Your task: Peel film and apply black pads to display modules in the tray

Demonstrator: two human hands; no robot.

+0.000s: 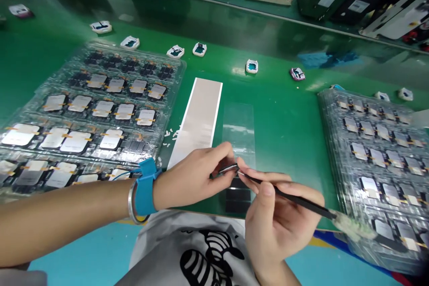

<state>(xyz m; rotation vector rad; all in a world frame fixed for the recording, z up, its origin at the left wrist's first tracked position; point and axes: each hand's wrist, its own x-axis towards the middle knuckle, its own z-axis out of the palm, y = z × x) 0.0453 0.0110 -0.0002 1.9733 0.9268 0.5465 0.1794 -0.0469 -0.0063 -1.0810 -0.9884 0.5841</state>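
Note:
My left hand (196, 174), with a blue wrist strap (145, 187) at its wrist, pinches a small dark, shiny-edged flat part (228, 169), perhaps a watch screen; fingers hide much of it. Black tweezers (303, 203) lie in my right hand (281, 219), held like a pen. Their tip meets the edge of the small part by my fingertips. Beneath both hands is a clear film strip (238, 132) with black rectangular pieces (237, 194) at its near end. A long beige strip with white edges (201, 116) lies left of the film.
Clear trays of square screen parts stand on the left (169, 111) and right (335, 143) of the green bench (284, 129). Small white scraps (170, 134) lie beside the beige strip. Several watch casings (252, 66) line the back, below a shelf (214, 2) with trays and boxes.

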